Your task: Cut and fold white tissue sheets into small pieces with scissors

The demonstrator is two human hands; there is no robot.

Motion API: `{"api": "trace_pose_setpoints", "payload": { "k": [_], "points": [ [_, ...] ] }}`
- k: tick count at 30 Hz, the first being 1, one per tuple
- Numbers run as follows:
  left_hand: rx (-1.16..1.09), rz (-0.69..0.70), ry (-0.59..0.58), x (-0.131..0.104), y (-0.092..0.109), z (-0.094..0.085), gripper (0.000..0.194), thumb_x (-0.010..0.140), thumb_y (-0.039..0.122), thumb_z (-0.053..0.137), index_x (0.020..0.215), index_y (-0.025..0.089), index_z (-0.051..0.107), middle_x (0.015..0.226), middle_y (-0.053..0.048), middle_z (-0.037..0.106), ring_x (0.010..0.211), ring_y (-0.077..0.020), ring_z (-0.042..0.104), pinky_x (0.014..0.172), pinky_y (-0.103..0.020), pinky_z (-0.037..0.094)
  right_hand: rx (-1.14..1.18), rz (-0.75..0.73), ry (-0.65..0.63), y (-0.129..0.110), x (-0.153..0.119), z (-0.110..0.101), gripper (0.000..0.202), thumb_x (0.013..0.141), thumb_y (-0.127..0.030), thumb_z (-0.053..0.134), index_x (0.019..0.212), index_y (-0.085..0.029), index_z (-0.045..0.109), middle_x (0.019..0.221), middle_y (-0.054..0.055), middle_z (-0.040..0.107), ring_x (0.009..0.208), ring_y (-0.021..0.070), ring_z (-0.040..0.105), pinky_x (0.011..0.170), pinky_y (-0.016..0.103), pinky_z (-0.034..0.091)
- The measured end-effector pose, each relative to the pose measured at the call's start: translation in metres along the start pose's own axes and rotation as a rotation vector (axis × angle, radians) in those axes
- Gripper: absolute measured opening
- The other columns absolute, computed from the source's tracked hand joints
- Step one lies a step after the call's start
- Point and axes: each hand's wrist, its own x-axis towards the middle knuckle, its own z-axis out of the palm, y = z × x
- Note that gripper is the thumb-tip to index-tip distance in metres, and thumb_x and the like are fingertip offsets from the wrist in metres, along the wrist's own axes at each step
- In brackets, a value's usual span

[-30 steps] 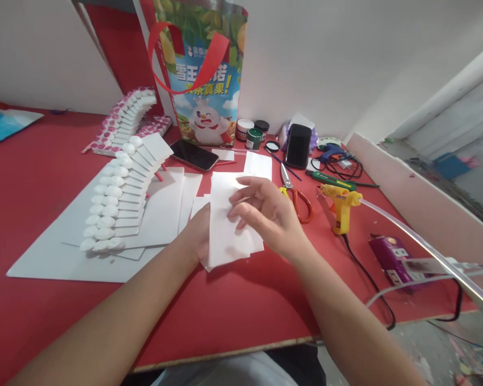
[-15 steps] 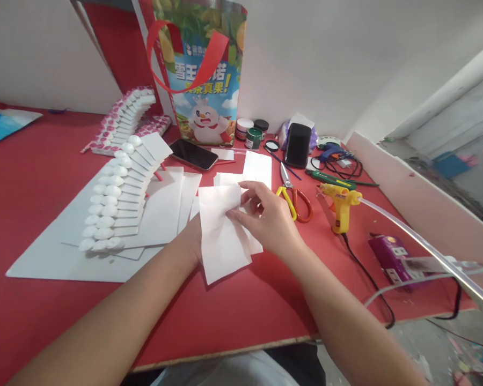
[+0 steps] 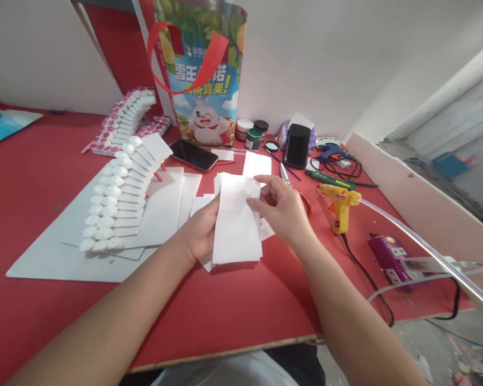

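- Left hand (image 3: pixel 203 228) holds the stack (image 3: pixel 238 230) of white paper at its left edge; most of its fingers are out of sight behind, so grip depth cannot be told.
- Right hand (image 3: pixel 282 209) is narrow, thumb and fingertips closed on the stack's upper right edge (how many sheets are caught, cannot tell).
- Stack sits between the hands, mid-view above the red table (image 3: pixel 225 316), edges slightly uneven.
- Main risk, in my judgement: thin sheets cling, so the right fingers could lift two as one, or crease a corner if they pinch hard.
- A loose left grip could let the lower sheets fan out or slide off; corners already poke out below.
- More white paper (image 3: pixel 201 202) lies just beside the left hand; a dropped sheet could mix in there.
- Scissors (image 3: pixel 285 174) lie partly hidden behind the right hand; a backward swing of the knuckles could knock them.
- Glue gun (image 3: pixel 341 209) is right of the right forearm, its cord (image 3: pixel 362 273) trailing towards the table edge (hot or cold, no telling). A wide elbow could snag the cord and drag the gun.
- White fan (image 3: pixel 121 198) stands left, apart from the hands; a careless left sleep-heavy reach could bump it.
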Motion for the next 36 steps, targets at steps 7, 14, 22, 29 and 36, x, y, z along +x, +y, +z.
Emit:
{"api": "trace_pose_setpoints", "payload": {
  "k": [7, 14, 22, 29, 36],
  "points": [
    [0.029, 0.032, -0.033, -0.003, 0.001, -0.002, 0.074, 0.087, 0.079, 0.048, 0.12, 0.017, 0.07, 0.104, -0.016, 0.077, 0.1, -0.0325, 0.073, 0.084, -0.042, 0.058, -0.048, 0.012, -0.021, -0.002, -0.002, 0.0, 0.042, 0.079, -0.026, 0.07, 0.12, -0.021, 0.063, 0.079, -0.004, 0.057, 0.064, 0.0116, 0.054, 0.062, 0.029, 0.047],
    [0.109, 0.011, 0.078, -0.006, 0.002, -0.003, 0.036, 0.094, 0.036, 0.066, 0.12, 0.012, 0.07, 0.106, -0.017, 0.078, 0.098, -0.0306, 0.075, 0.087, -0.042, 0.059, -0.043, 0.029, -0.043, -0.001, -0.002, 0.0, 0.044, 0.078, -0.027, 0.071, 0.122, -0.021, 0.063, 0.08, -0.004, 0.057, 0.063, 0.0114, 0.053, 0.057, 0.028, 0.046],
    [0.068, 0.105, 0.169, -0.01, 0.012, -0.001, 0.049, 0.098, 0.028, 0.055, 0.142, 0.007, 0.057, 0.122, -0.019, 0.075, 0.118, -0.0338, 0.069, 0.104, -0.05, 0.054, -0.228, -0.063, 0.071, -0.001, 0.004, -0.024, 0.027, 0.084, -0.027, 0.068, 0.11, -0.02, 0.063, 0.086, -0.001, 0.066, 0.066, 0.0118, 0.056, 0.062, 0.028, 0.044],
    [-0.063, 0.336, 0.236, -0.012, 0.026, -0.003, 0.052, 0.1, 0.02, 0.05, 0.152, 0.012, 0.047, 0.13, -0.01, 0.073, 0.123, -0.0216, 0.068, 0.11, -0.034, 0.05, -0.803, -0.07, -0.477, -0.009, -0.001, -0.046, 0.027, 0.077, -0.005, 0.059, 0.1, -0.018, 0.067, 0.104, 0.008, 0.067, 0.098, 0.0235, 0.058, 0.078, 0.033, 0.045],
    [-0.054, 0.313, 0.24, -0.011, 0.023, -0.003, 0.054, 0.101, 0.022, 0.05, 0.153, 0.01, 0.045, 0.128, -0.012, 0.074, 0.121, -0.023, 0.069, 0.109, -0.035, 0.05, -1.062, -0.2, -0.475, -0.001, 0.001, -0.024, 0.033, 0.08, -0.004, 0.055, 0.111, -0.012, 0.065, 0.116, 0.016, 0.063, 0.107, 0.0298, 0.057, 0.09, 0.039, 0.044]
  ]
}}
